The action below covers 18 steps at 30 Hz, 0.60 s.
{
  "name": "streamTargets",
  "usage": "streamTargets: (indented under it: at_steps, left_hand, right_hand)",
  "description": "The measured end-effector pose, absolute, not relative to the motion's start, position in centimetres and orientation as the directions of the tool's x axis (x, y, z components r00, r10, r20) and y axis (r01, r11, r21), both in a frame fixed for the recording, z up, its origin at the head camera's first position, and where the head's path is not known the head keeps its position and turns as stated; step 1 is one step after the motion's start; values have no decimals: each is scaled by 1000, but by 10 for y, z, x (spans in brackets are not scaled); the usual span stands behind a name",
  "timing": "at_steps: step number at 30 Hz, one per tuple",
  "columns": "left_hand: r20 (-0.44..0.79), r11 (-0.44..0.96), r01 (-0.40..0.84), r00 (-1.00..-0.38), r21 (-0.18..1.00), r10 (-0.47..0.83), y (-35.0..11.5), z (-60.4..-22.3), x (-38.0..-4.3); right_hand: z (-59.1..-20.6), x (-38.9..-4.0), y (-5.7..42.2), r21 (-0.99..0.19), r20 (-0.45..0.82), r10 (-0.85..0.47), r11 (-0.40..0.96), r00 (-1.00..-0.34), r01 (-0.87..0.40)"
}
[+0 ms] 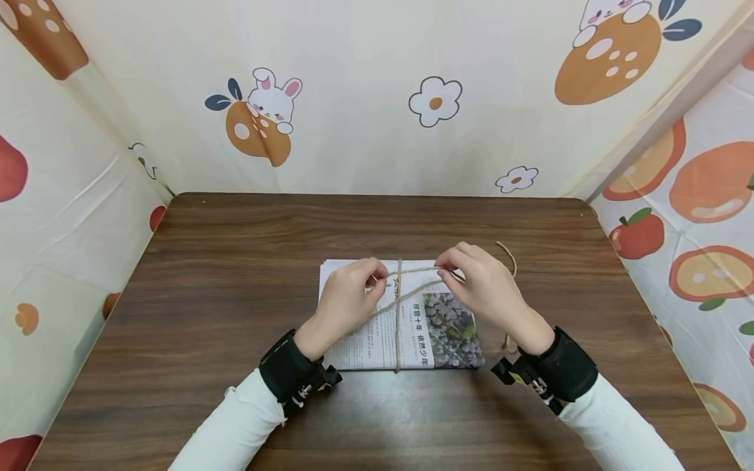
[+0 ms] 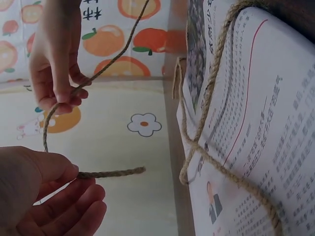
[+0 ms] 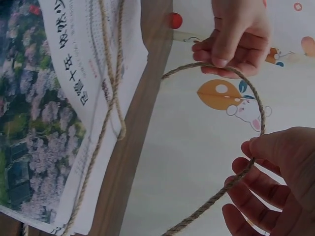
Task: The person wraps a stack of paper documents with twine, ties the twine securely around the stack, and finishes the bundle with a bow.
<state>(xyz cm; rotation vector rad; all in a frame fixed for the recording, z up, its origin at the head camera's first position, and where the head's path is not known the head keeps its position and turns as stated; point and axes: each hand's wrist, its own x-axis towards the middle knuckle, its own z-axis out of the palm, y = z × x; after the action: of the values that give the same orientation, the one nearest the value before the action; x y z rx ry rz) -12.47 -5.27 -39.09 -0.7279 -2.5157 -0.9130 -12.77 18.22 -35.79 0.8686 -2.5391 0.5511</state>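
I've got 2 white sleeves (image 1: 232,425) slanting inward up front, then the newspaper bundle (image 1: 366,347) flat on the table (image 1: 235,261). Above it, left hand (image 1: 350,292) pinches the twine (image 2: 113,174) near 1 end, right hand (image 1: 485,286) pinches further along. Bunny-print backdrop (image 1: 353,144) behind.

We see a dark brown wood-grain desk (image 1: 224,294), a cream rabbit-and-flower-printed sheet (image 1: 359,118) upright behind its far edge, and a white orange-and-red fruit-printed sheet (image 1: 686,232) beside its right edge.
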Motion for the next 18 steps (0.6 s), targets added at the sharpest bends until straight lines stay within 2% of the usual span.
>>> streamTargets:
  at_steps: [10, 18]
  left_hand:
    - [324, 627, 485, -874, 610, 361, -61, -393, -142]
    - [237, 627, 420, -904, 656, 357, -62, -399, -148]
  right_hand:
    - [-370, -125, 176, -235, 430, -506, 737, -748, -634]
    - [-376, -117, 170, -242, 433, -472, 759, -768, -604]
